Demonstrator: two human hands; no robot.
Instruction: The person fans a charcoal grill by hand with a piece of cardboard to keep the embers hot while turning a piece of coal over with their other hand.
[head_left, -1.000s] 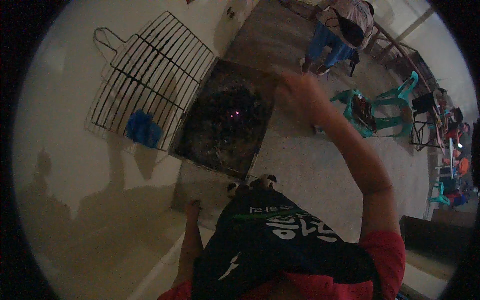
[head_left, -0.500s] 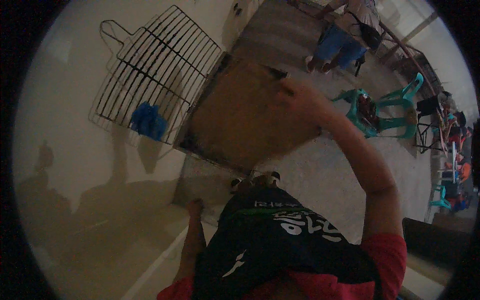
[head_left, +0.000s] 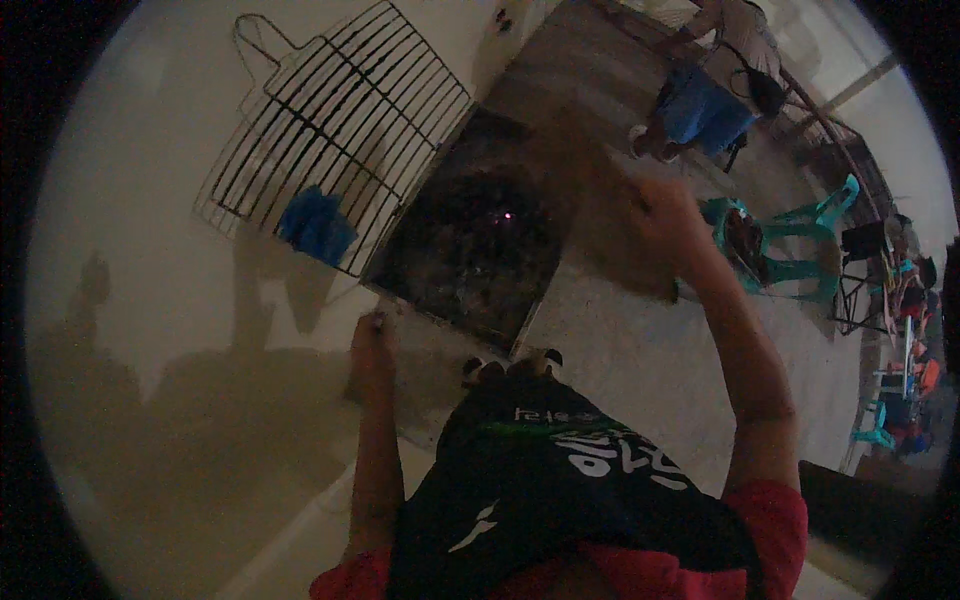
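Observation:
My right hand (head_left: 665,215) grips a brown sheet that looks like cardboard (head_left: 615,245), blurred by motion and swung to the right of a dark rectangular charcoal grill (head_left: 460,235). Inside the grill lie blackish coals, with one small glowing spot among them. Close to the grill's near left corner is my left hand (head_left: 372,345), fingers curled; whatever they hold, if anything, is too small to make out. A wire grilling rack (head_left: 330,135) with a looped handle leans on the wall at the grill's left edge, and a crumpled blue cloth or bag (head_left: 317,226) hangs on it.
The pale wall (head_left: 150,300) runs along the left. To the right stand green plastic chairs (head_left: 800,270), one with dark things on its seat. Another person in blue shorts (head_left: 705,110) is at the far right. My shoes (head_left: 545,362) are close to the grill's near edge.
The brown sheet has swung to the right with my right hand, uncovering the coals and a glowing spot. My left hand has come up nearer the grill. The whole view has shifted slightly.

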